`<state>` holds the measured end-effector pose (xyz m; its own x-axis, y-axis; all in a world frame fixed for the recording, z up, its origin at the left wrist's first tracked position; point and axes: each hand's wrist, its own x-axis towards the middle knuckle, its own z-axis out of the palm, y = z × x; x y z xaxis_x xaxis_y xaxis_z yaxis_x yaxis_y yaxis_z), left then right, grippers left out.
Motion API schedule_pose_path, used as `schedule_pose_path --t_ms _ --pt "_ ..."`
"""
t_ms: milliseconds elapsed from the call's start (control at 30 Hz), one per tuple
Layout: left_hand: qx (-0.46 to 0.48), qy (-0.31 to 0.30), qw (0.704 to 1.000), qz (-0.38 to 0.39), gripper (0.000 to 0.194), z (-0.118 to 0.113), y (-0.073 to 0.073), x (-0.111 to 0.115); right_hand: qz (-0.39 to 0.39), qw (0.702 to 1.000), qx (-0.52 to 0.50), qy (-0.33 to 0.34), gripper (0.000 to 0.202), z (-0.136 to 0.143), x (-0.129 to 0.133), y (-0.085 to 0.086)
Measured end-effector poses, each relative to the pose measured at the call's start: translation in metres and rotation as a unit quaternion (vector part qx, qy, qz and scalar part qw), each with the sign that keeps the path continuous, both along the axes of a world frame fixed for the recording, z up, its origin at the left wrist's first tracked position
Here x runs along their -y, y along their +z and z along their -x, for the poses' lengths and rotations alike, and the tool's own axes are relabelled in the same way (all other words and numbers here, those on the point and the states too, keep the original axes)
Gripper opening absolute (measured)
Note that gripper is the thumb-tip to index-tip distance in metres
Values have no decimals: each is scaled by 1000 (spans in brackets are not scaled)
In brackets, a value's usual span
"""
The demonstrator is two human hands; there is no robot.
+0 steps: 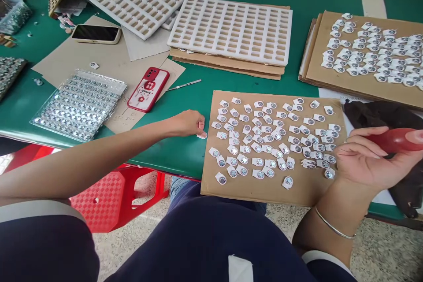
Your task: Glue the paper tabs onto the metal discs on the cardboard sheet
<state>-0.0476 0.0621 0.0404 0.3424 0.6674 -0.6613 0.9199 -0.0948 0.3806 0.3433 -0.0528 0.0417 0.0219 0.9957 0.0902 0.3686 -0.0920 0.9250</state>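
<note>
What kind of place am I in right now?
Probably a small craft workshop: a cardboard sheet covered in small badge-like pieces, a white slotted tray and a clear tray of shiny gems.

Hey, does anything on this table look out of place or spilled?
Two things. A lone white tag lies on the brown sheet near the black-screened phone, away from the many on the cardboard. A few loose stones sit on the green tabletop near the gem tray, as if dropped.
</note>
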Motion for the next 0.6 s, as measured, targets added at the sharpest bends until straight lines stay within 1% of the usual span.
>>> schedule_pose_path --t_ms 67,200,267,333,400,467,600 --pt "-4 -16 1000 -10 24 -2 1 -1 12 999 42 -7 58 -1 -3 -3" --pt "-7 -30 999 -37 35 -2 -1 0 45 988 145 -23 53 0 -7 -11" --pt "3 -27 999 -33 39 2 -4 1 70 974 215 -14 52 0 -8 -13" --pt "27 -23 999 -30 41 7 -5 2 91 951 297 -3 51 -2 -9 -14" --pt "60 -22 997 -35 41 13 -6 4 110 931 348 6 54 -7 -11 -15" --pt "88 -22 994 -52 41 19 -4 9 109 931 348 -8 56 -12 -11 -17" --pt "102 -42 988 -109 41 24 -3 23 74 950 301 -30 58 -18 -9 -20"
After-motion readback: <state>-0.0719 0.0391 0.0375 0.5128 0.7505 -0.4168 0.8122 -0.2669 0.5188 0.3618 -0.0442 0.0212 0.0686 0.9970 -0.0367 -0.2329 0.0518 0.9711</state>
